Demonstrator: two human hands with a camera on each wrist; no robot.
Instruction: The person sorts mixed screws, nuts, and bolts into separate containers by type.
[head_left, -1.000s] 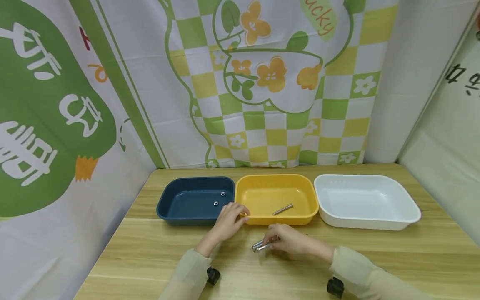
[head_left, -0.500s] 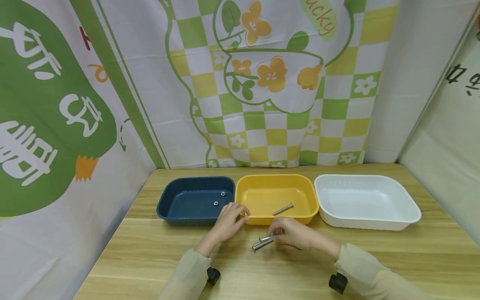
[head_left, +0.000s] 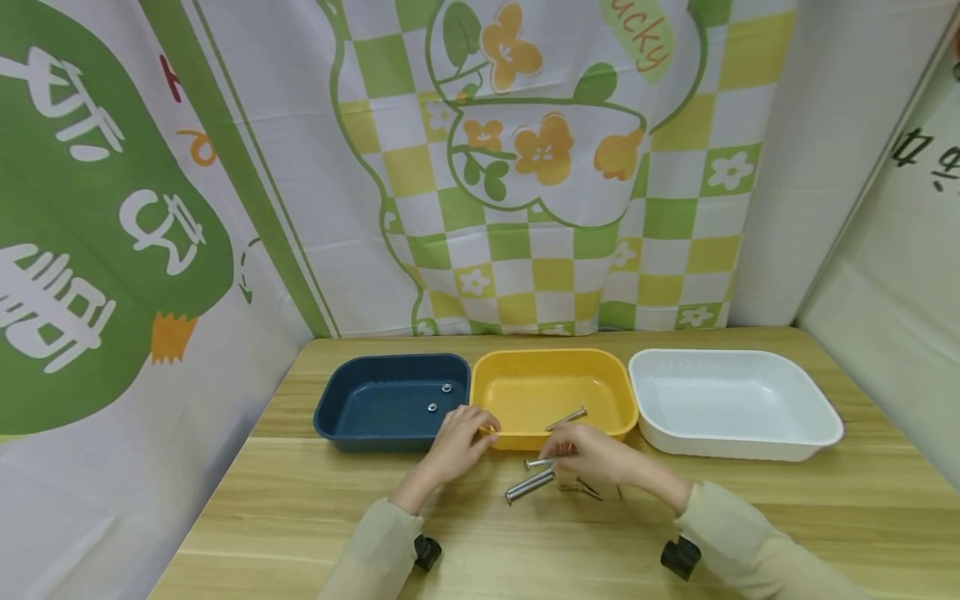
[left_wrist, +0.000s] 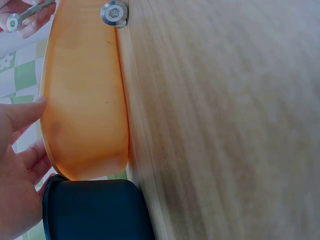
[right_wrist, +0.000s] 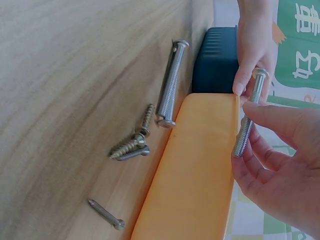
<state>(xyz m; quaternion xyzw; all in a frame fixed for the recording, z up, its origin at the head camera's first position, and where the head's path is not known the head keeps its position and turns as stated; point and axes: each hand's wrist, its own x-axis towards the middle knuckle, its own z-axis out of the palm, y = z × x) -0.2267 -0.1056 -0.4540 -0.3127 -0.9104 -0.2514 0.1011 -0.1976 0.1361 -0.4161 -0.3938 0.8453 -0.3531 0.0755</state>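
Observation:
My right hand (head_left: 588, 454) pinches a silver machine bolt (right_wrist: 247, 122) between thumb and fingers, just in front of the yellow tray (head_left: 517, 439). The bolt's head points left in the head view. Below it, two long bolts (head_left: 529, 486) lie side by side on the table. Several smaller screws (right_wrist: 131, 144) lie in a cluster beside them, and a single screw (right_wrist: 106, 215) lies apart. My left hand (head_left: 454, 442) rests at the adjoining rims of the yellow tray and the dark blue tray (left_wrist: 100, 210), with relaxed fingers and thumb at the yellow rim.
One bolt (head_left: 566, 418) lies inside the yellow tray. Two small nuts (head_left: 447, 388) sit in the blue tray. A white tray (head_left: 738, 442) stands to the right of the yellow one. Patterned curtains (head_left: 555, 275) hang behind the wooden table (head_left: 262, 492).
My right hand lifts one bolt off the group and moves slightly up and right toward the yellow tray. Two bolts stay on the table, and the small screws come into view. The left hand stays put.

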